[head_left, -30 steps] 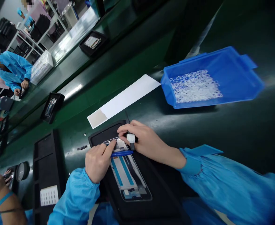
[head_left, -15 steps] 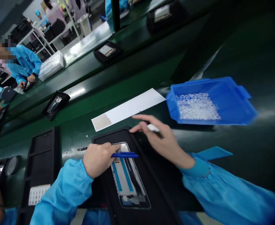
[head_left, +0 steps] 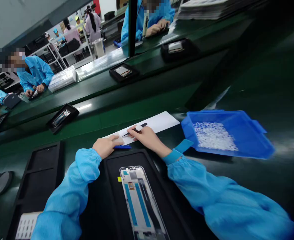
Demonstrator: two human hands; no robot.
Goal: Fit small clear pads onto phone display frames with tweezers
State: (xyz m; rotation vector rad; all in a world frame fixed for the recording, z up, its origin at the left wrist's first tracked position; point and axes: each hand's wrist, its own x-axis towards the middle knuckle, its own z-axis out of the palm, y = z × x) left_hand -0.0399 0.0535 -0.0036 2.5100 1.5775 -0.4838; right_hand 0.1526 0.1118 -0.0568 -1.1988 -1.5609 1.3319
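Observation:
My left hand [head_left: 105, 146] rests at the left end of a long white paper strip [head_left: 163, 120], its fingertips on the strip's beige part. Tucked in that hand is a blue pen-like stick [head_left: 123, 146]. My right hand [head_left: 147, 136] grips black tweezers [head_left: 143, 125], with a white piece around their middle, and the tips point at the strip near my left fingers. Nearer to me, an opened phone body [head_left: 139, 200] with two blue strips lies in a black tray [head_left: 114, 186]. A small yellow tab [head_left: 119, 179] sticks out at its upper left side.
At right stands a blue bin [head_left: 249, 133] of small white rings. To the left are a black compartment tray [head_left: 40, 178] and a round grey disc [head_left: 2, 184]. Phones in black holders [head_left: 63, 118] line the bench. Co-workers in blue sleeves sit across from me.
Both hands have moved from around the phone to the paper strip. My left hand has left the phone's top, still with the blue stick. A yellow tab now shows at the phone's side.

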